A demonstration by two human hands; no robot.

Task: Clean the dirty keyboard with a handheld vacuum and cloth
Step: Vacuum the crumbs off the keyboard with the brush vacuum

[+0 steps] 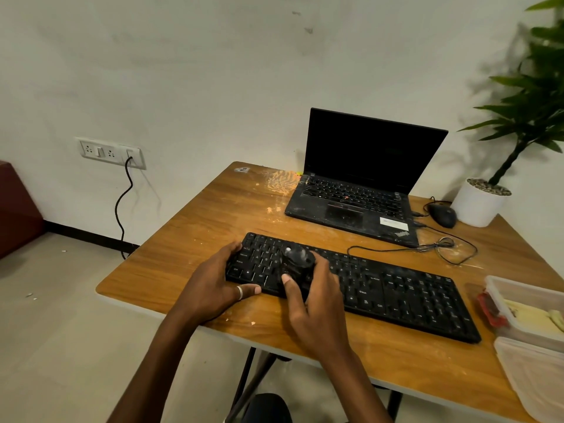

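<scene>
A black keyboard [396, 294] lies slanted across the wooden table [189, 239], its cable running off to the right. My left hand [213, 282] grips the keyboard's left end, thumb on the front edge and fingers over the far corner. My right hand [314, 303] is closed around a small dark handheld vacuum [297, 257], which stands on the keys left of the middle. The vacuum's lower part is hidden by my fingers. No cloth is in view.
A dusty open laptop [360, 190] stands behind the keyboard, with a black mouse [442, 215] and a potted plant [479, 203] to its right. Plastic containers [531, 312] sit at the right edge. Crumbs and pale stains [280, 181] mark the table's far part.
</scene>
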